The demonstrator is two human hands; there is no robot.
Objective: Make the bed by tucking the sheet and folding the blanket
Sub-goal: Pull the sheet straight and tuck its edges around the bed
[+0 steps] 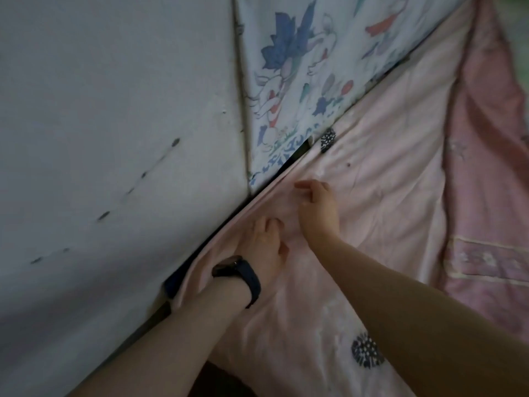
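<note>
- Sheet [386, 181]: pale pink, spread from the lower centre to the upper right of the frame. Its left edge runs diagonally along the wall [114, 110], turned down toward a dark gap [177, 277] between bed and wall.
- Left hand [263, 245]: at the centre of the frame, just beside that edge, with a dark wristband [246, 273] on the wrist. The fingers are curled down into the sheet and bunch the fabric. In my judgement this is to feed the edge into the gap.
- Right hand [317, 207]: just above and right of the left. The fingers are loosely bent and grip nothing, with the fingertips at the sheet surface. It is probably placed to smooth slack toward the edge.
- Blanket [486, 196]: darker pink, lying unfolded along the right of the frame and overlapping the sheet. Folding is not yet begun.
- Floral cloth [300, 67]: at the upper centre, meeting the sheet edge. I cannot tell whether it is a pillow or a hanging.
</note>
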